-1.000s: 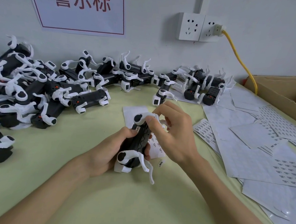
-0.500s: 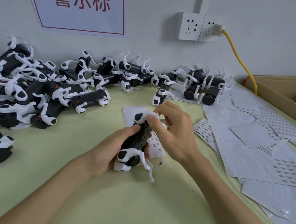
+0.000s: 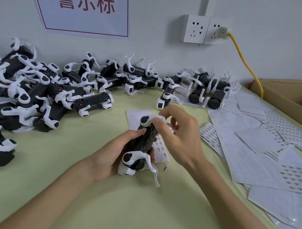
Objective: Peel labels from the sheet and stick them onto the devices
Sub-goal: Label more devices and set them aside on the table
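The left hand (image 3: pixel 111 156) has its fingers wrapped round the black body of a device (image 3: pixel 141 145), which is held just above the table (image 3: pixel 104 209) with its near white arm hanging toward the viewer. A loose label (image 3: pixel 164 168) lies on the table just right of that arm. The sheet (image 3: pixel 162 151) lies flat directly under the device, a few rows of labels showing past its right edge. Over the last second the right hand (image 3: pixel 180 139) has slid from the middle of the body toward the far end, and its thumb and forefinger now pinch the far white arm while the other fingers curl loosely and hold nothing. The left thumb presses near a small pale patch on the body; whether that is a fresh label or the thumbnail cannot be told. The shift looks like the end of pressing a label down, or a turn of the device to reach another face, so this device seems nearly done. To the right, spent sheets (image 3: pixel 251 157) are strewn in overlapping layers, some with labels left on them. One device (image 3: pixel 165 97) stands just beyond the hands and could snag a reach. At the left a heap of devices (image 3: pixel 32 91) has its white arms tangled, which will likely make them awkward to pull free, and a row (image 3: pixel 140 77) runs along the wall. Further right are a box (image 3: pixel 290 99), a yellow cable (image 3: pixel 246 67) up to a socket (image 3: pixel 204 29), and a sign (image 3: pixel 82 7).
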